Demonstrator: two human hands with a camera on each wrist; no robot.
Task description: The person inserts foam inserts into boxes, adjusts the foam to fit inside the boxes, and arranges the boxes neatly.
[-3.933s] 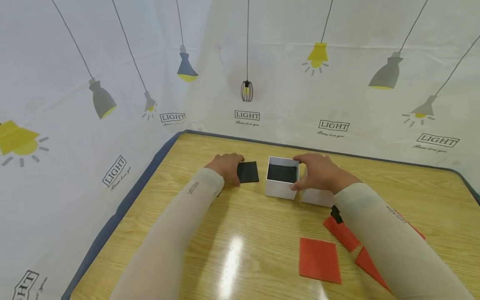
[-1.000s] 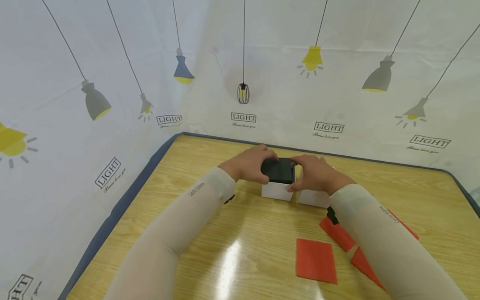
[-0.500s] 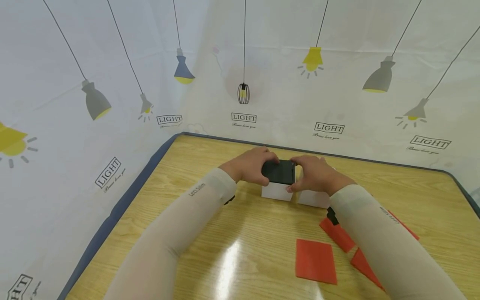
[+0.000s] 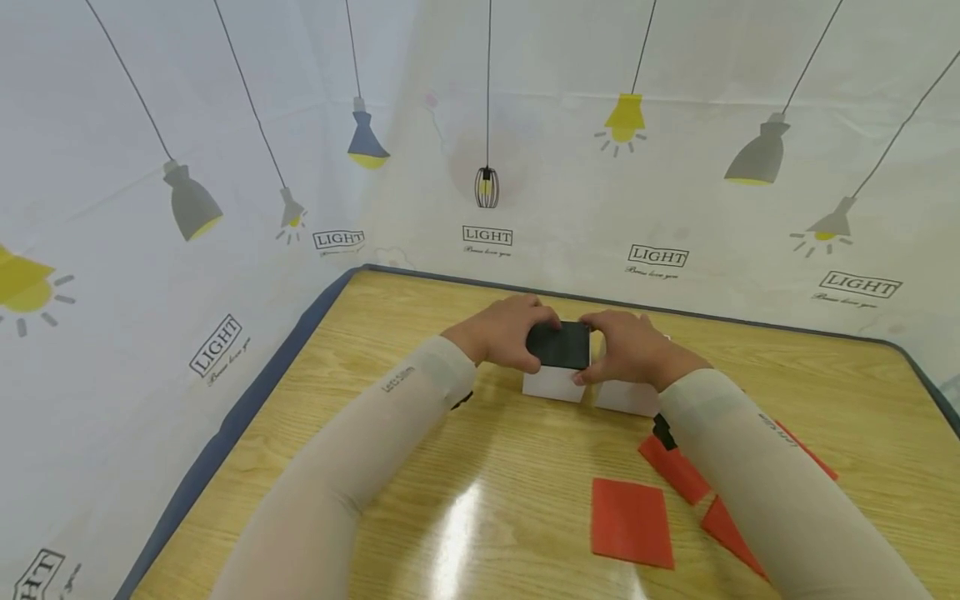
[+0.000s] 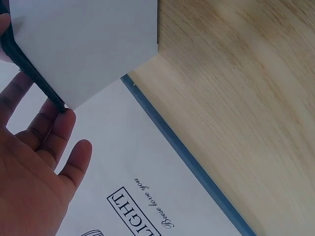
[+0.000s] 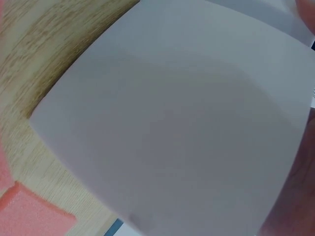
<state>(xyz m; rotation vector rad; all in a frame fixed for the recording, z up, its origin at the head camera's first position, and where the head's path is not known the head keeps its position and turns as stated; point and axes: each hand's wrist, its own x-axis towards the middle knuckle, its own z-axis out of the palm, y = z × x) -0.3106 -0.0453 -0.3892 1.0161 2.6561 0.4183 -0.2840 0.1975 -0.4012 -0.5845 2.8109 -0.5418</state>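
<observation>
Black pad (image 4: 562, 346) — thin, square-cornered — atop a white box (image 4: 552, 384).

The left hand (image 4: 504, 332) had brought the black pad (image 4: 561, 346) up off the table (image 4: 517, 467) and over the mouth of the white box (image 4: 553, 384), near the right hand (image 4: 636, 347).
</observation>
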